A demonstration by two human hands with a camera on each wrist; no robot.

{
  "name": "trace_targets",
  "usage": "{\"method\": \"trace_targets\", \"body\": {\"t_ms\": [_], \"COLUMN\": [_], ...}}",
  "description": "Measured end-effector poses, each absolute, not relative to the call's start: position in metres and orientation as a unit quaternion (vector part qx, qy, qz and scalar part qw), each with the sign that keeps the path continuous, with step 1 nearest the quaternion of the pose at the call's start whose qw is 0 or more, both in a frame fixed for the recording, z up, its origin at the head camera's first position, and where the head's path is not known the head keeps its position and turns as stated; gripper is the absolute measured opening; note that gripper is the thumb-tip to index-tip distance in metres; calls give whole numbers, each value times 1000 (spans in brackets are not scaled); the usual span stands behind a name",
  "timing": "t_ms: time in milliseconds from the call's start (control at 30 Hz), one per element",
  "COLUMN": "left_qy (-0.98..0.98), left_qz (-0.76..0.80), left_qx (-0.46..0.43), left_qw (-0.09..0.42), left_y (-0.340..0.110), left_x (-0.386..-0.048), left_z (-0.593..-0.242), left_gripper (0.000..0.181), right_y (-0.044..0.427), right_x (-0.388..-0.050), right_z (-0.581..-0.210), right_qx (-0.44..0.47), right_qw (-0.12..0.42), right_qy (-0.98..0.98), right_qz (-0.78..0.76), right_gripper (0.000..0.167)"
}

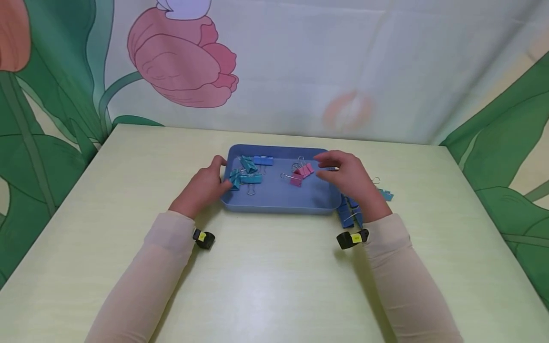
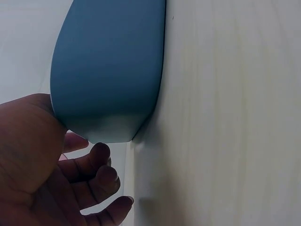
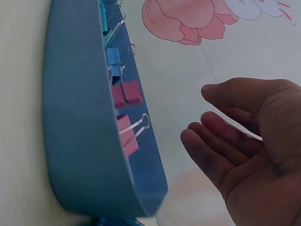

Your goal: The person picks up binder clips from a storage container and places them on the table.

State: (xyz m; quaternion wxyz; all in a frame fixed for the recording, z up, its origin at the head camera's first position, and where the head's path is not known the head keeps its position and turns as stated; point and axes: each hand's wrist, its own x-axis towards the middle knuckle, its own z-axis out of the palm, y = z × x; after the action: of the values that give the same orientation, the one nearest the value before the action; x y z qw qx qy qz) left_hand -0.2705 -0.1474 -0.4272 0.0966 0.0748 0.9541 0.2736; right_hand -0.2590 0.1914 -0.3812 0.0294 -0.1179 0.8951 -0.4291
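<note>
A pale table point(image 1: 274, 281) spread across the lower frame, faintly streaked with grain, and there was a soft glare at lower centre! Behind it hung a whitish backdrop point(image 1: 283, 71), a big pink flower point(image 1: 180, 62) printed at upper left, green leaves point(image 1: 55, 43) crowding the left edge and more leaves point(image 1: 502, 133) down the right. A blurred, peach-coloured ring point(image 1: 348, 109) showed right of centre, just above the table's far edge.

And at mid-frame, the blue tray point(image 1: 279, 200)! Teal clips point(image 1: 250, 179) bunched in its left part, a blue clip point(image 1: 263, 160) sat near its far wall, and pink clips point(image 1: 306, 170) lay right of its middle, wire handles showing. Off its right end, on the table, were dark blue clips point(image 1: 344, 216), partly hidden by the arm, with a lone teal clip point(image 1: 386, 195) farther right.

Now the hands! The left hand point(image 1: 205, 187) was at the tray's left end, thumb over the rim, other fingers loosely bent outside; whether it gripped the rim, I couldn't tell. The right hand point(image 1: 349, 176) hovered over the tray's right end, thumb and fingers well parted, nothing between them. Pale sleeves point(image 1: 141, 274) ran down to the bottom edge.
</note>
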Motion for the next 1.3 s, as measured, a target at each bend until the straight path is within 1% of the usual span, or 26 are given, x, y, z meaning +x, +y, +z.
{"method": "trace_targets", "body": {"t_ms": [167, 467, 667, 900, 1100, 1300], "left_qy": [953, 954, 953, 955, 953, 954], "left_qz": [276, 273, 275, 273, 277, 275], "left_qx": [76, 67, 58, 58, 54, 64], "left_qw": [98, 99, 110, 104, 111, 99], "left_y": [-147, -147, -146, -147, -146, -147], "left_x": [-270, -271, -271, -270, -270, -269], "left_z": [-426, -427, -426, -425, -425, -424], "left_gripper": [52, 53, 53, 52, 53, 52], "right_y": [176, 157, 151, 143, 139, 137], "right_x": [-266, -274, -277, -281, -282, -282], "right_z": [-387, -397, -404, -410, -416, -419], "right_qx": [-131, -123, -112, -95, -84, -91], "right_qw": [34, 39, 56, 56, 64, 52], "right_qy": [894, 901, 904, 909, 916, 920], "right_qz": [-427, -414, -409, -403, -387, -377], "right_gripper": [37, 34, 35, 34, 34, 31]}}
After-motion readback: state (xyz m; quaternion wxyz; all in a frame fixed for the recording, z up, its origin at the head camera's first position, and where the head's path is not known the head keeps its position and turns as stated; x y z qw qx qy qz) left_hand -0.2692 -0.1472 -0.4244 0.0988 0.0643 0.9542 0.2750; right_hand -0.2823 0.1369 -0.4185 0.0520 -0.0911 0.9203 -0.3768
